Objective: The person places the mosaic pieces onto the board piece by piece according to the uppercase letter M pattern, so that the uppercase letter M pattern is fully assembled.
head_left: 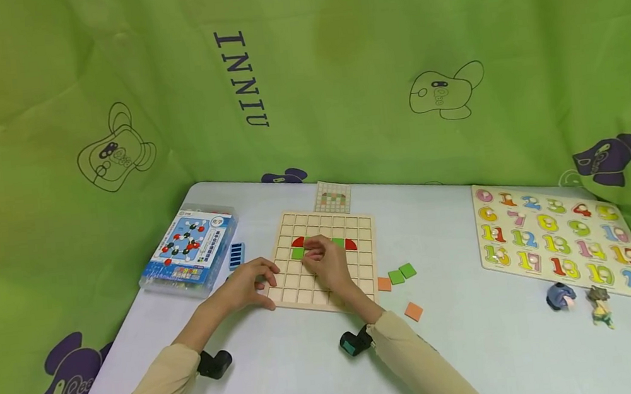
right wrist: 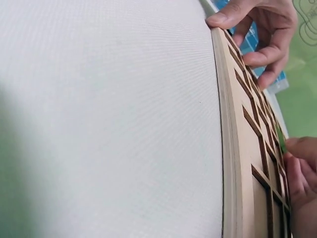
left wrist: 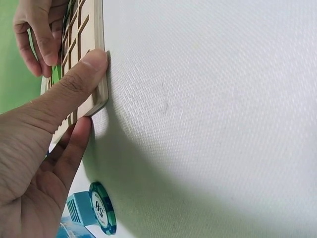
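Note:
A square wooden grid board [head_left: 296, 296] lies on the table. My left hand [head_left: 248, 284] grips its near left corner, thumb at the front edge and fingers along the left side. Over the middle of the board, my right hand [head_left: 327, 262] pinches a green tile [right wrist: 282, 139] between thumb and fingers; the fingers hide much of it. Left of those fingertips lies a green piece [head_left: 297, 253] in the grid, with a red curved piece [head_left: 297, 242] just above. Beyond the hand sit another green piece [head_left: 339, 242] and a red curved piece [head_left: 350, 244].
Loose green tiles [head_left: 396, 277] and orange tiles [head_left: 414, 311] lie right of the board. Behind it is a pattern card [head_left: 332, 197]. A boxed kit [head_left: 189, 250] and a blue item [head_left: 236, 255] stand left; a number puzzle [head_left: 559, 237] and two figurines [head_left: 600, 306] lie right.

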Demonstrator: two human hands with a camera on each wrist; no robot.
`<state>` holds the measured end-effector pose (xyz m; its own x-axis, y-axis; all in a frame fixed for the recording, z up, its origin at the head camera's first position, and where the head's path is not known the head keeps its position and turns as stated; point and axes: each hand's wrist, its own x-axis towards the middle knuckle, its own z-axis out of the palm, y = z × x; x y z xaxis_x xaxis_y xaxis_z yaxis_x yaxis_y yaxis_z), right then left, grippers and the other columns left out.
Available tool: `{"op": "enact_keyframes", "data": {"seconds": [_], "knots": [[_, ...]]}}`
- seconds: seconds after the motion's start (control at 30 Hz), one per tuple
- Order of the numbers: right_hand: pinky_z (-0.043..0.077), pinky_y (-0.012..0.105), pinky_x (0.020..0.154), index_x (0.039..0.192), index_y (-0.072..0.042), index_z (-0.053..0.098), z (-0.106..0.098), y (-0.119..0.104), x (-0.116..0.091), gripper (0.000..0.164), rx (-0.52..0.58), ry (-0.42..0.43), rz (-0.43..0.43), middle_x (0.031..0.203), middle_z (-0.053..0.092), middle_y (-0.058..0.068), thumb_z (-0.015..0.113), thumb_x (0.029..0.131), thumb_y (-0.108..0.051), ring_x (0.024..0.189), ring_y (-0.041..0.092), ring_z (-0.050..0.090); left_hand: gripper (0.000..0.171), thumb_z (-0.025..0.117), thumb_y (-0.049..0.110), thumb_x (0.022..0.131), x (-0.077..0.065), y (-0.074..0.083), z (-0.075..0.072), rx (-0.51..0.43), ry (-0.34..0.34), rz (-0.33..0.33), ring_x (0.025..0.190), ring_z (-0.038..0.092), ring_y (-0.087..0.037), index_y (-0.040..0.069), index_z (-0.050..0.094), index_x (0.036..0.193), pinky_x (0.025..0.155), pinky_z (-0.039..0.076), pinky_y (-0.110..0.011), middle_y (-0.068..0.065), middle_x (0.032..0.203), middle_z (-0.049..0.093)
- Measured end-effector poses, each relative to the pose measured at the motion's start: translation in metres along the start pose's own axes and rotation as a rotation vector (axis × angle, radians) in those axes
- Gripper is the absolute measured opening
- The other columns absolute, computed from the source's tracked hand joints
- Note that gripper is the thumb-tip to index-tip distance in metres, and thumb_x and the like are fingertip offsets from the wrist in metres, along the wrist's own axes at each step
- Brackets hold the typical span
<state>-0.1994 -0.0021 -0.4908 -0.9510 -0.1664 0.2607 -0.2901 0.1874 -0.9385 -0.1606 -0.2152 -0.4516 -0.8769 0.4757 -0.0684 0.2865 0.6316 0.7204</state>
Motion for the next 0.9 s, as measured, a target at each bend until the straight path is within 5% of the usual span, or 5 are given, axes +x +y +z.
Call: {"op": "enact_keyframes", "data": {"seconds": [0.33, 0.47, 0.63, 0.9], "knots": [[0.053, 0.029, 0.082, 0.112, 0.015, 0.058, -0.009, 0.002, -0.003, 0.03, 0.179, -0.1, 0.041, 0.107, 0.062, 0.03, 0.066, 0.083, 0.01, 0.099, 0.041, 0.063, 0.033, 0.088, 0.004, 0.062, 0.001, 0.001, 0.0, -0.001, -0.004, -0.013, 0.106, 0.053, -0.029, 0.004, 0.062, 0.082, 0.08, 0.052, -0.03, -0.014, 0.119, 0.058], [0.052, 0.031, 0.086, 0.116, 0.012, 0.058, -0.023, -0.004, -0.007, 0.032, 0.173, -0.132, 0.043, 0.113, 0.061, 0.029, 0.066, 0.086, 0.005, 0.102, 0.04, 0.062, 0.033, 0.088, 0.004, 0.061, 0.0, 0.001, -0.001, -0.007, 0.001, -0.02, 0.106, 0.053, -0.029, 0.004, 0.062, 0.082, 0.08, 0.052, -0.03, -0.013, 0.119, 0.058], [0.052, 0.033, 0.084, 0.118, 0.006, 0.06, -0.06, -0.014, -0.015, 0.033, 0.065, -0.147, 0.062, 0.117, 0.062, 0.023, 0.068, 0.086, 0.0, 0.099, 0.036, 0.062, 0.033, 0.089, 0.005, 0.061, 0.004, 0.003, 0.0, 0.018, -0.008, -0.023, 0.103, 0.053, -0.025, 0.005, 0.062, 0.081, 0.08, 0.051, -0.029, -0.011, 0.118, 0.058], [0.052, 0.027, 0.082, 0.119, 0.003, 0.06, -0.133, -0.021, -0.036, 0.031, -0.095, -0.195, 0.093, 0.117, 0.063, 0.018, 0.065, 0.089, -0.002, 0.099, 0.03, 0.062, 0.034, 0.091, 0.01, 0.056, 0.008, 0.006, -0.004, 0.118, -0.031, -0.002, 0.073, 0.05, -0.016, 0.006, 0.063, 0.075, 0.065, 0.043, -0.023, -0.009, 0.111, 0.058]]}}
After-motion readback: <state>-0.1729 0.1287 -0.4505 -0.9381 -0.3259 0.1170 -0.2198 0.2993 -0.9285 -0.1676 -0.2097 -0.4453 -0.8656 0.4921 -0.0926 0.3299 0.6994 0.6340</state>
